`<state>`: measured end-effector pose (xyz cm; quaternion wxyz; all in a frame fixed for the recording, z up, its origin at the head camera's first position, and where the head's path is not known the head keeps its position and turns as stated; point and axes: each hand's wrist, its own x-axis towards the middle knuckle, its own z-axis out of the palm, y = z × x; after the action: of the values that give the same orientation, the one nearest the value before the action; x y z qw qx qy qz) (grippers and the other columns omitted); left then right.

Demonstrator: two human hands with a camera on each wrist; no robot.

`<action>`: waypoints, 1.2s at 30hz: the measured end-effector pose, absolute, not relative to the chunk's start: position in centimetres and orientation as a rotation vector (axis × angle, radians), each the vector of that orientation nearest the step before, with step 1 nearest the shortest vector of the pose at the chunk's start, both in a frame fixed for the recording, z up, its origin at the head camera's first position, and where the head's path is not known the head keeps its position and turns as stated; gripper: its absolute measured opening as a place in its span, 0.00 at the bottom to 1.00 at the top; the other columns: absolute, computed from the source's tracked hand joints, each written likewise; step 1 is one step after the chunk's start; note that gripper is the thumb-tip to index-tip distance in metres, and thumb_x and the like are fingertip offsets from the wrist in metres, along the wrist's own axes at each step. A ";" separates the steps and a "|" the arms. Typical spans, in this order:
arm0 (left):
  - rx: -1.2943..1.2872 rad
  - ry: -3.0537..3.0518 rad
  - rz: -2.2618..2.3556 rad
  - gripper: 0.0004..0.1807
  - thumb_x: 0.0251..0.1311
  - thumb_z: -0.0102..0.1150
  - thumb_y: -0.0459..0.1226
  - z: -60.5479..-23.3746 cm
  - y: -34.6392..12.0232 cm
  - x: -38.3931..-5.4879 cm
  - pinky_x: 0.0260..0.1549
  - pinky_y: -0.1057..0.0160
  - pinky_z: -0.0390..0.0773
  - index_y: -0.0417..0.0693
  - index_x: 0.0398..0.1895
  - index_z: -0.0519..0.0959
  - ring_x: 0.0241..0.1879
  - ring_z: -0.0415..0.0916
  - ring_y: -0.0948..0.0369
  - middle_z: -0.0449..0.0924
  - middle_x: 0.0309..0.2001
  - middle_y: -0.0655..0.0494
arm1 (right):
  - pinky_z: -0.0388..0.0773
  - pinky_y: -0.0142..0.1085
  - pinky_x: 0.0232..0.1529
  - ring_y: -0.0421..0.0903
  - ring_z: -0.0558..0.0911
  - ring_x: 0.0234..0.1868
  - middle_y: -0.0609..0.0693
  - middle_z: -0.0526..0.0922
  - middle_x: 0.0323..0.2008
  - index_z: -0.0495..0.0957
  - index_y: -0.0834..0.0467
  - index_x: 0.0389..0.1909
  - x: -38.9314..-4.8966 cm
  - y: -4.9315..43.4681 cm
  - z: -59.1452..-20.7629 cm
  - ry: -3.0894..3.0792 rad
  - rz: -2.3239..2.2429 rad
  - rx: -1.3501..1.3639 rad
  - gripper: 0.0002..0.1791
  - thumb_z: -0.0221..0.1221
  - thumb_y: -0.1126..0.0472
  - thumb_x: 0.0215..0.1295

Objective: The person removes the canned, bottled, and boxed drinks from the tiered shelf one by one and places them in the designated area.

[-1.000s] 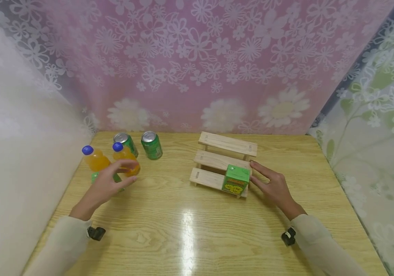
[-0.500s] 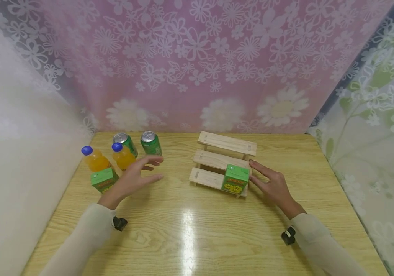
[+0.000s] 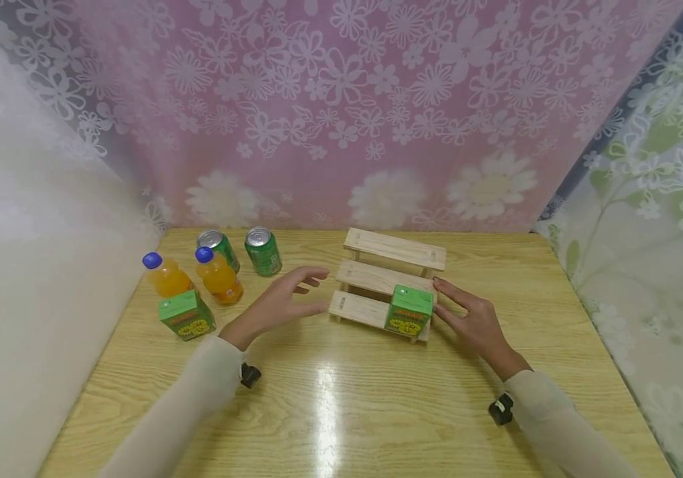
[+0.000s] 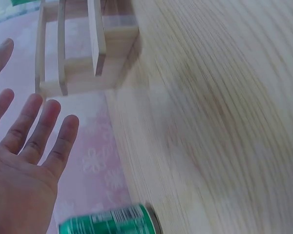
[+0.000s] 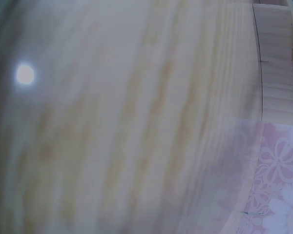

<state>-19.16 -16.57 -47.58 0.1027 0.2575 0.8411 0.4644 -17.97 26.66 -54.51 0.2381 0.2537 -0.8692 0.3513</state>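
Observation:
My left hand holds nothing and reaches toward the left end of a small three-step wooden shelf, fingertips just short of it. In the left wrist view the left palm shows, fingers extended and spread. On the lowest step, at its right end, stands a green drink carton with yellow pictures. My right hand grips the shelf's right end beside the carton, index finger at the middle step and thumb lower; its other fingers are hidden. The right wrist view catches only a sliver of fingertips and the shelf's side.
At the left of the table stand two orange drink bottles with blue caps, one right of the other. A second green carton stands in front. Two green cans stand behind, near the pink floral curtain.
My left hand has moved right, away from the bottles and the left carton, to near the shelf's left end. The right hand, shelf and carton on it have stayed put.

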 end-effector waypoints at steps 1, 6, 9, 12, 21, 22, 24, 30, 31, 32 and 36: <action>0.769 2.479 1.362 0.37 0.72 0.72 0.47 -47.7 -16.2 -19.3 0.72 0.42 0.77 0.56 0.81 0.70 0.72 0.75 0.49 0.73 0.77 0.52 | 0.68 0.13 0.64 0.57 0.87 0.61 0.59 0.87 0.64 0.84 0.61 0.68 -18.0 26.7 -54.5 -2.384 0.965 0.695 0.35 0.78 0.74 0.56; 0.810 2.452 1.337 0.39 0.71 0.73 0.50 -47.9 -14.0 -20.0 0.72 0.44 0.77 0.57 0.82 0.69 0.72 0.75 0.52 0.75 0.75 0.58 | 0.68 0.12 0.64 0.56 0.87 0.61 0.59 0.87 0.64 0.84 0.61 0.67 -17.9 26.6 -54.5 -2.398 0.967 0.678 0.35 0.78 0.74 0.55; 0.840 2.425 1.340 0.39 0.71 0.73 0.51 -48.0 -12.7 -20.2 0.73 0.46 0.77 0.58 0.82 0.69 0.73 0.74 0.54 0.75 0.75 0.59 | 0.67 0.12 0.64 0.58 0.87 0.60 0.59 0.87 0.64 0.84 0.62 0.67 -17.8 26.6 -54.3 -2.404 0.962 0.672 0.35 0.79 0.74 0.55; 0.866 2.399 1.343 0.40 0.70 0.74 0.52 -48.1 -11.5 -20.4 0.73 0.47 0.77 0.59 0.82 0.69 0.73 0.74 0.55 0.75 0.75 0.58 | 0.67 0.12 0.64 0.61 0.87 0.59 0.60 0.87 0.64 0.84 0.62 0.66 -17.8 26.5 -54.2 -2.404 0.956 0.677 0.34 0.78 0.74 0.55; 0.925 2.347 1.350 0.41 0.68 0.76 0.50 -48.3 -8.6 -20.3 0.74 0.48 0.76 0.60 0.81 0.70 0.71 0.77 0.58 0.76 0.75 0.58 | 0.67 0.12 0.64 0.62 0.88 0.58 0.60 0.87 0.63 0.85 0.63 0.66 -17.8 26.5 -54.1 -2.388 0.942 0.690 0.34 0.79 0.74 0.55; 0.936 2.349 1.341 0.41 0.68 0.76 0.50 -48.2 -8.3 -20.3 0.75 0.48 0.75 0.60 0.81 0.70 0.71 0.77 0.58 0.76 0.75 0.59 | 0.67 0.12 0.64 0.61 0.88 0.59 0.60 0.87 0.63 0.85 0.63 0.66 -17.8 26.5 -54.1 -2.387 0.943 0.691 0.34 0.79 0.74 0.55; 0.941 2.344 1.337 0.41 0.68 0.77 0.50 -48.1 -7.8 -20.2 0.76 0.50 0.74 0.61 0.81 0.70 0.71 0.78 0.59 0.75 0.75 0.59 | 0.67 0.12 0.64 0.60 0.88 0.59 0.60 0.87 0.63 0.85 0.63 0.66 -17.8 26.5 -54.1 -2.386 0.947 0.689 0.34 0.78 0.74 0.55; 0.941 2.208 1.406 0.42 0.69 0.76 0.44 -47.8 -6.2 -20.0 0.74 0.48 0.77 0.58 0.83 0.68 0.73 0.78 0.54 0.73 0.77 0.53 | 0.67 0.12 0.64 0.59 0.87 0.59 0.59 0.87 0.63 0.85 0.62 0.66 -17.9 26.6 -54.3 -2.395 0.950 0.678 0.35 0.79 0.74 0.55; 0.948 2.188 1.411 0.42 0.69 0.76 0.43 -47.8 -5.9 -20.0 0.74 0.47 0.78 0.56 0.83 0.67 0.73 0.78 0.53 0.73 0.77 0.52 | 0.67 0.12 0.64 0.60 0.88 0.59 0.60 0.87 0.63 0.85 0.62 0.66 -17.9 26.6 -54.3 -2.395 0.950 0.678 0.35 0.79 0.74 0.55; 0.952 2.178 1.411 0.42 0.69 0.76 0.43 -47.8 -5.6 -20.0 0.74 0.47 0.78 0.56 0.83 0.67 0.72 0.78 0.53 0.72 0.77 0.52 | 0.66 0.12 0.64 0.61 0.88 0.59 0.60 0.87 0.63 0.85 0.62 0.66 -17.9 26.6 -54.3 -2.395 0.950 0.677 0.35 0.79 0.74 0.55; 0.991 2.193 1.384 0.44 0.69 0.76 0.43 -47.8 -4.6 -20.0 0.72 0.52 0.80 0.57 0.84 0.65 0.70 0.79 0.56 0.75 0.76 0.53 | 0.67 0.12 0.64 0.62 0.88 0.59 0.60 0.87 0.63 0.84 0.62 0.67 -17.9 26.6 -54.4 -2.397 0.957 0.681 0.35 0.79 0.74 0.55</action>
<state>-19.96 -4.64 -47.78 0.1819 0.3509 0.7768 0.4902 -17.89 26.59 -54.35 0.2340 0.2479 -0.8730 0.3487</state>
